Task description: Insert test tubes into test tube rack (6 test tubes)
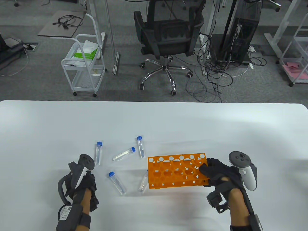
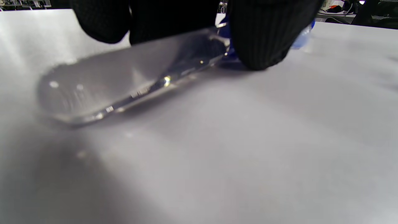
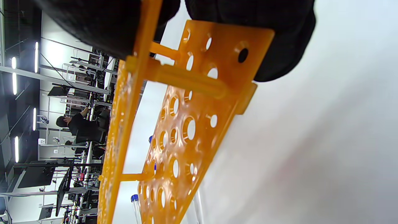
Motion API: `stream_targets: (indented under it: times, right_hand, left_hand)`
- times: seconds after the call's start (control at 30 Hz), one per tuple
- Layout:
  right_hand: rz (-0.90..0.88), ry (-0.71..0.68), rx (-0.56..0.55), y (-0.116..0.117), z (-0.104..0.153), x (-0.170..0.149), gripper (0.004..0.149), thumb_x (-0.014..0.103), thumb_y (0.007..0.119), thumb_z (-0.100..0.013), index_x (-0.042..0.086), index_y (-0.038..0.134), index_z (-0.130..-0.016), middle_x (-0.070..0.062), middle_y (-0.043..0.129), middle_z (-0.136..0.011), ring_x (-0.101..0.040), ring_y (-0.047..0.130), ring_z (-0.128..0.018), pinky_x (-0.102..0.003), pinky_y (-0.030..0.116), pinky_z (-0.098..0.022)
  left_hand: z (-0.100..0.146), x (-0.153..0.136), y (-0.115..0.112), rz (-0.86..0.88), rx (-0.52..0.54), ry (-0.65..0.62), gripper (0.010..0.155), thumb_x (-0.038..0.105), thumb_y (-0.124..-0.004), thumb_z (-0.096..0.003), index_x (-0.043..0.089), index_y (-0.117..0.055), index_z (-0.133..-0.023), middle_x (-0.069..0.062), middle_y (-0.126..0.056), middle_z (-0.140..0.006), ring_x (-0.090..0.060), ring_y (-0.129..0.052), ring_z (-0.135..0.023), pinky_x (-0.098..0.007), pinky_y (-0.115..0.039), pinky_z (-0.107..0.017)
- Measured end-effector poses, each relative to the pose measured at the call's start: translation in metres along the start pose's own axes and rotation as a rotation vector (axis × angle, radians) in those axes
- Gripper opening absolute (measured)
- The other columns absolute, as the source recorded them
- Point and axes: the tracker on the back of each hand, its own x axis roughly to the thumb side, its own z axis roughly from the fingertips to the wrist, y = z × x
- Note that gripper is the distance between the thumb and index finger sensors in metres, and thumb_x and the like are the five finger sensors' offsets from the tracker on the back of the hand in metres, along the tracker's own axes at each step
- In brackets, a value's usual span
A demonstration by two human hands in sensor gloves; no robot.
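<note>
no tubes are racked: the orange rack at lower centre is empty, gripped by the right hand. five tubes lie loose on the worktop; the left hand presses a sixth tube.

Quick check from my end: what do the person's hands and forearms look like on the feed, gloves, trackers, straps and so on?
Both hands wear black knit gloves. The left hand carries a dark grey and white tracker with a ring-shaped top; a black cable loops beside its wrist, and a black wrist strap bears a white label. The right hand has a matching tracker with visible buttons. Forearms are bare.
</note>
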Motion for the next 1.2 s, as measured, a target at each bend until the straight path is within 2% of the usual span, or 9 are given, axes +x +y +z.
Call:
stream_targets:
  times: [0.17, 0.27, 0.37, 0.5, 0.57, 0.73, 0.9, 1.1, 1.2]
  right_hand:
    - [-0.022, 0.006, 0.000, -0.002, -0.001, -0.003, 0.060, 0.043, 0.081, -0.048, 0.012, 0.053, -0.092, -0.020, 0.041, -0.111, -0.047, 0.086, -0.084, -0.053, 0.086, -0.053]
    - [-0.024, 0.010, 0.005, -0.002, -0.001, -0.004, 0.060, 0.044, 0.081, -0.048, 0.012, 0.053, -0.092, -0.019, 0.041, -0.111, -0.047, 0.086, -0.084, -0.053, 0.086, -0.053]
    - [-0.022, 0.008, 0.010, -0.001, -0.001, -0.003, 0.060, 0.044, 0.081, -0.048, 0.012, 0.053, -0.092, -0.019, 0.041, -0.111, -0.047, 0.086, -0.084, -0.053, 0.086, -0.053]
    - [-0.030, 0.011, 0.016, -0.001, -0.002, -0.004, 0.060, 0.044, 0.080, -0.048, 0.013, 0.053, -0.092, -0.019, 0.041, -0.111, -0.046, 0.085, -0.084, -0.052, 0.086, -0.054]
    - [-0.029, 0.015, 0.015, -0.001, -0.003, -0.005, 0.060, 0.044, 0.080, -0.048, 0.013, 0.053, -0.092, -0.019, 0.042, -0.111, -0.046, 0.085, -0.085, -0.052, 0.086, -0.053]
    - [-0.021, 0.019, 0.008, 0.000, -0.003, -0.005, 0.060, 0.045, 0.080, -0.049, 0.013, 0.053, -0.092, -0.019, 0.042, -0.111, -0.046, 0.085, -0.085, -0.052, 0.086, -0.053]
    - [-0.027, 0.022, 0.029, 0.002, -0.005, -0.006, 0.061, 0.045, 0.080, -0.049, 0.014, 0.052, -0.092, -0.018, 0.042, -0.111, -0.045, 0.085, -0.086, -0.051, 0.086, -0.054]
    - [-0.034, 0.026, 0.018, 0.001, -0.005, -0.007, 0.060, 0.045, 0.080, -0.048, 0.014, 0.053, -0.092, -0.018, 0.042, -0.111, -0.045, 0.085, -0.086, -0.051, 0.086, -0.054]
    - [-0.045, 0.028, 0.013, -0.001, -0.005, -0.008, 0.061, 0.045, 0.080, -0.048, 0.014, 0.053, -0.092, -0.018, 0.042, -0.111, -0.045, 0.085, -0.086, -0.051, 0.086, -0.054]
  left_hand:
    - [-0.001, -0.002, 0.001, 0.007, 0.007, -0.012, 0.050, 0.036, -0.084, -0.0435, 0.033, -0.075, -0.093, -0.008, -0.084, -0.088, -0.022, -0.089, -0.069, -0.049, -0.075, -0.056]
    - [0.000, -0.008, 0.002, 0.026, -0.069, 0.009, 0.058, 0.035, -0.077, -0.0464, 0.027, -0.058, -0.101, -0.010, -0.076, -0.092, -0.023, -0.082, -0.072, -0.050, -0.070, -0.060]
    - [0.003, -0.016, 0.010, 0.085, -0.065, 0.011, 0.058, 0.036, -0.076, -0.0466, 0.027, -0.058, -0.101, -0.012, -0.075, -0.091, -0.024, -0.082, -0.070, -0.051, -0.069, -0.059]
    - [0.010, -0.025, 0.025, 0.253, -0.040, -0.025, 0.055, 0.037, -0.078, -0.0457, 0.025, -0.067, -0.098, -0.013, -0.079, -0.087, -0.025, -0.085, -0.066, -0.051, -0.072, -0.055]
    - [0.013, -0.026, 0.030, 0.284, -0.023, -0.046, 0.053, 0.038, -0.080, -0.0448, 0.024, -0.071, -0.096, -0.013, -0.082, -0.085, -0.025, -0.087, -0.063, -0.051, -0.074, -0.053]
    - [0.026, -0.021, 0.048, 0.351, 0.143, -0.121, 0.054, 0.046, -0.090, -0.0357, 0.019, -0.088, -0.083, -0.009, -0.100, -0.066, -0.022, -0.100, -0.045, -0.048, -0.084, -0.041]
    - [0.045, -0.009, 0.069, 0.385, 0.254, -0.214, 0.055, 0.050, -0.094, -0.0305, 0.018, -0.094, -0.075, -0.006, -0.106, -0.054, -0.019, -0.103, -0.034, -0.045, -0.088, -0.032]
    - [0.077, 0.017, 0.092, 0.365, 0.434, -0.359, 0.056, 0.053, -0.094, -0.0276, 0.019, -0.096, -0.071, -0.005, -0.107, -0.048, -0.017, -0.103, -0.029, -0.043, -0.089, -0.029]
    - [0.093, 0.034, 0.100, 0.341, 0.484, -0.436, 0.054, 0.052, -0.094, -0.0292, 0.019, -0.095, -0.072, -0.004, -0.106, -0.050, -0.017, -0.102, -0.031, -0.043, -0.088, -0.030]
